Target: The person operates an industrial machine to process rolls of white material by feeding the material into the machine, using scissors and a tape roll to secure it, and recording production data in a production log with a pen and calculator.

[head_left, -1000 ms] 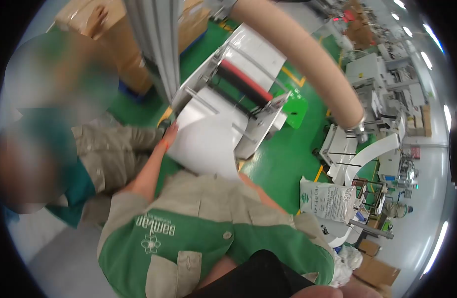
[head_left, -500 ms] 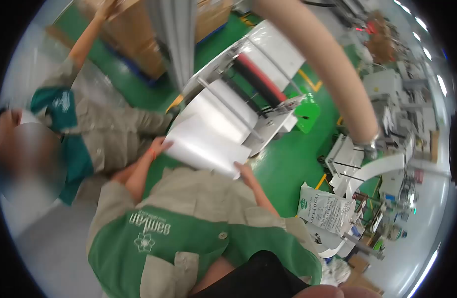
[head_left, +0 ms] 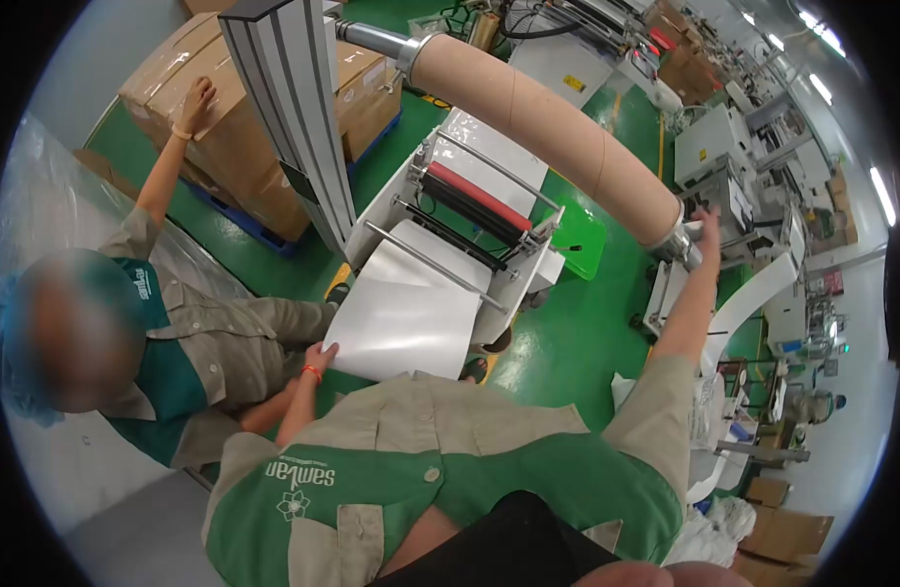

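My left hand [head_left: 320,363], with an orange band at the wrist, pinches the left edge of a glossy white sheet [head_left: 403,328]. This sheet runs down from a roller machine [head_left: 516,318] that has a red roller [head_left: 477,201] and metal bars. My arm on the other side is stretched far out, and my right hand [head_left: 706,225] is at the metal end fitting [head_left: 680,243] of a long brown cardboard core [head_left: 553,137]. Its fingers look apart and overlap the fitting's end in this view. The core hangs above the machine from a grey upright post [head_left: 298,117].
At left a co-worker in a hairnet stands close, one hand [head_left: 197,103] on wrapped cardboard boxes [head_left: 259,181] on a blue pallet [head_left: 239,220]. A green plastic item [head_left: 579,243] lies beyond the machine. Equipment and a curved white strip [head_left: 753,308] line the right side.
My right hand has let go of the sheet's right corner and swung out right to the core's end. My left hand keeps the sheet, now lower in view. The camera view has shifted.
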`<control>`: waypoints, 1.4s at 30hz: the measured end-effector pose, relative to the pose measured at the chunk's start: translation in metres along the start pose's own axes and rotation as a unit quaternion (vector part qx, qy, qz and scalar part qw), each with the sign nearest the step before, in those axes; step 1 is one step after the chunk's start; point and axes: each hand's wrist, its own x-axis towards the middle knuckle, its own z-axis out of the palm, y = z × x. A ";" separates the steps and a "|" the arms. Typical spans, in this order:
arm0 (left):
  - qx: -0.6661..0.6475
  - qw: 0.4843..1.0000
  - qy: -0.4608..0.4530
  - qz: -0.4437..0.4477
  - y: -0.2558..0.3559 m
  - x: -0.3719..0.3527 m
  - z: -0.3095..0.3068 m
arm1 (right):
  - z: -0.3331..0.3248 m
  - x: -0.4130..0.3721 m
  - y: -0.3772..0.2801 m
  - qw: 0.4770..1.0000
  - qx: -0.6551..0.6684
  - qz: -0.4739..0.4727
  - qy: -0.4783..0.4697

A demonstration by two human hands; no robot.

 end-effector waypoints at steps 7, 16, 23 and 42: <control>-0.014 0.999 0.038 0.003 -0.008 -0.026 -0.011 | 0.050 -0.053 -0.237 0.967 -0.074 -0.152 -0.190; 0.071 0.996 0.040 0.030 0.036 -0.022 0.016 | 0.088 -0.175 0.184 0.739 -0.389 0.101 -0.541; 0.059 0.997 0.046 0.020 0.027 -0.022 0.011 | 0.176 -0.429 0.364 0.749 -0.174 0.324 -0.551; 0.085 0.992 0.082 0.055 0.033 0.124 0.066 | 0.289 -0.455 0.435 0.987 -0.104 0.096 -0.070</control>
